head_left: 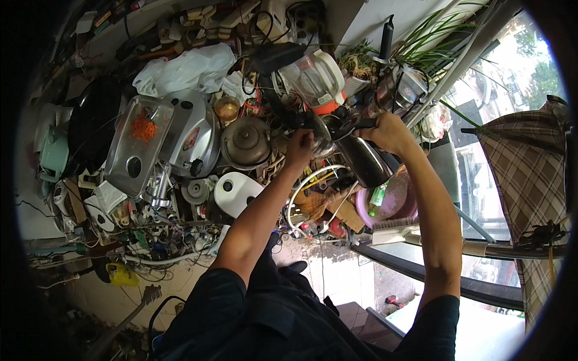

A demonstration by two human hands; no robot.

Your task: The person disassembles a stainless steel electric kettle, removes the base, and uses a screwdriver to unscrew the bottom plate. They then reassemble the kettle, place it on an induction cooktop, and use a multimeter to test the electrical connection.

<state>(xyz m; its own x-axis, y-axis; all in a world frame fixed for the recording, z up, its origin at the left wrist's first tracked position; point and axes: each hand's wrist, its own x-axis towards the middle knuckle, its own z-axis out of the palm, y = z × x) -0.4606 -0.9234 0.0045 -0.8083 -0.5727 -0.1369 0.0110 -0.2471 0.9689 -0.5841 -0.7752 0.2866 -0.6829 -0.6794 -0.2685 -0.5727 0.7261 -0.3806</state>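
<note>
The right hand (388,133) holds the handle (356,125) of a dark, glossy metal kettle (366,161), whose cylindrical body is just beside this grip. Left of it, the left hand (299,147) is curled; what it holds, I cannot tell. Farther left, a silver machine (197,129) bears a small reddish label (191,139).

Two hands (299,148) (391,133) — one dark jug (366,161) — one pink basin (361,206)

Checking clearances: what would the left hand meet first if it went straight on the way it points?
For the left hand, probably the dark object just past its knuckles, then the blender's orange base; depth and contact are unclear.
</note>
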